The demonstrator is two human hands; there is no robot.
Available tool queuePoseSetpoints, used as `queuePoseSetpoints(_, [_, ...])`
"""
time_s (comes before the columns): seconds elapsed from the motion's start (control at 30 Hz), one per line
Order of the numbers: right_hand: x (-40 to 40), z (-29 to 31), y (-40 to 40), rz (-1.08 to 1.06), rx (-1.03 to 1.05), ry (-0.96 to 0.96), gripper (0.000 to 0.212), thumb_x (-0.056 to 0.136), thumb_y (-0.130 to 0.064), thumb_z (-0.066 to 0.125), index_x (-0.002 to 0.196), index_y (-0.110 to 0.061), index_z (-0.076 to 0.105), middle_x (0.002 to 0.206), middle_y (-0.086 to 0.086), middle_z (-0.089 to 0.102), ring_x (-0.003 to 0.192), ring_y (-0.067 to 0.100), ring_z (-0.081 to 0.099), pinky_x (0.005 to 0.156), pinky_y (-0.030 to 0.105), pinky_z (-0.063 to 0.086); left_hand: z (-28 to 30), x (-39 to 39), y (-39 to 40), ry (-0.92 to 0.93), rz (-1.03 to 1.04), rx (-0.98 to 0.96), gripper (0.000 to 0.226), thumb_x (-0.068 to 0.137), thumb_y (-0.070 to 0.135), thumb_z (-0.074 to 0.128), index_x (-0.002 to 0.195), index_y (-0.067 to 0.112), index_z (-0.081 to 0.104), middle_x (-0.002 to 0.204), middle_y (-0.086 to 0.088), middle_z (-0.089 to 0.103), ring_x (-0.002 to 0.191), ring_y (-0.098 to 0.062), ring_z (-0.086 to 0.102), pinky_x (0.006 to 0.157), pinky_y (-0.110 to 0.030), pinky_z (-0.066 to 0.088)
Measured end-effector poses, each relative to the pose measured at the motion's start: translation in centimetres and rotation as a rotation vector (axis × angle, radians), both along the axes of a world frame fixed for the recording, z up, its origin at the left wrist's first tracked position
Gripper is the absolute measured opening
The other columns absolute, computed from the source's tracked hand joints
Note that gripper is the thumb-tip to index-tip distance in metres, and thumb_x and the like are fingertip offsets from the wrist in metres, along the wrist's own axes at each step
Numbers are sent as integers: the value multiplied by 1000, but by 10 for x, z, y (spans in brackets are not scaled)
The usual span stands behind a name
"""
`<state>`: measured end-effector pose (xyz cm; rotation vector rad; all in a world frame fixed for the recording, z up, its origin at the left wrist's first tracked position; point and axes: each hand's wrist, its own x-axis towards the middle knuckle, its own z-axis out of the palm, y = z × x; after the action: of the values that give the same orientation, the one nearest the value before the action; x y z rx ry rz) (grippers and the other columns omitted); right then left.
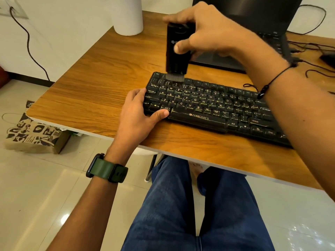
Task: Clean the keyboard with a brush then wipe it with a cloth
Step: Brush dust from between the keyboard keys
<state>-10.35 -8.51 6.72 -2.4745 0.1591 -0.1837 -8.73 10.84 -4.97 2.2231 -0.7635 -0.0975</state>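
A black keyboard (213, 105) lies on the wooden desk (94, 84), slanting toward the right. My right hand (208, 31) grips a black block-shaped brush (176, 57) held upright, its grey bristles pressed on the top-left key rows. My left hand (137, 113) clasps the keyboard's left end, thumb on the front edge near the Alt key. No cloth is in view.
An open black laptop (253, 24) stands right behind the keyboard. A white cylinder (127, 17) sits at the desk's back left. Cables (311, 46) trail at the far right. A patterned paper bag (36, 136) stands on the tiled floor to the left.
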Motion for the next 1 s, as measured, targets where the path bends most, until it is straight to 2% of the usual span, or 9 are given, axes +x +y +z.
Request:
queuePoseSetpoints(0.1, [6, -7, 12, 15, -6, -47, 64, 84, -8, 63, 141, -23, 38, 132, -1, 46, 104, 15, 52, 69, 26, 58, 0, 0, 1, 0, 2, 2, 82, 75, 42, 68, 142, 9, 34, 140, -3, 38, 127, -14, 37, 90, -10, 26])
queuePoseSetpoints(0.2, [5, -12, 11, 28, -28, -1, 64, 83, -7, 63, 141, -24, 39, 134, -1, 45, 104, 16, 54, 69, 28, 58, 1, -1, 1, -5, 1, 5, 81, 75, 41, 68, 141, 9, 33, 140, -4, 38, 126, -12, 36, 89, -8, 25])
queuePoseSetpoints(0.27, [-2, -10, 2, 21, -15, 42, 64, 83, -5, 63, 140, -24, 40, 137, 0, 45, 104, 16, 53, 65, 24, 58, 2, -1, 1, -6, -4, -5, 79, 76, 40, 69, 140, 10, 35, 138, -4, 39, 122, -8, 36, 87, -6, 24])
queuePoseSetpoints(0.4, [-15, 1, -20, -4, -3, 114, 63, 83, -4, 62, 138, -26, 42, 135, 0, 46, 104, 21, 55, 60, 21, 58, 1, -1, 1, -8, 4, 4, 82, 76, 41, 69, 142, 9, 33, 140, -3, 38, 128, -14, 37, 91, -9, 24])
queuePoseSetpoints(0.53, [-9, 6, -13, -30, 60, -34, 62, 85, -7, 61, 140, -24, 39, 136, 1, 45, 109, 20, 54, 66, 22, 57, 1, -2, 1, -14, 6, 12, 80, 76, 40, 68, 142, 10, 33, 140, -3, 38, 127, -14, 36, 88, -7, 23])
queuePoseSetpoints(0.63, [4, 1, 5, 10, 11, -81, 64, 84, -8, 62, 141, -23, 37, 139, -1, 44, 114, 15, 49, 72, 23, 57, 2, -3, 1, -9, 8, 13, 80, 76, 40, 68, 142, 11, 33, 140, -3, 38, 127, -14, 37, 90, -10, 25])
queuePoseSetpoints(0.77, [7, -10, 14, 46, -31, -24, 66, 83, -7, 64, 141, -23, 38, 138, 0, 44, 110, 16, 51, 69, 25, 58, 3, -2, 1, -6, 6, 18, 81, 76, 41, 68, 142, 9, 34, 140, -4, 38, 128, -16, 37, 93, -14, 27])
queuePoseSetpoints(1.0, [-21, -4, -21, 21, -31, 114, 64, 82, -4, 64, 138, -26, 43, 137, -1, 46, 109, 23, 54, 67, 27, 58, 3, -2, 1, -15, 4, 15, 80, 76, 41, 68, 141, 9, 34, 139, -5, 39, 127, -16, 38, 92, -13, 27])
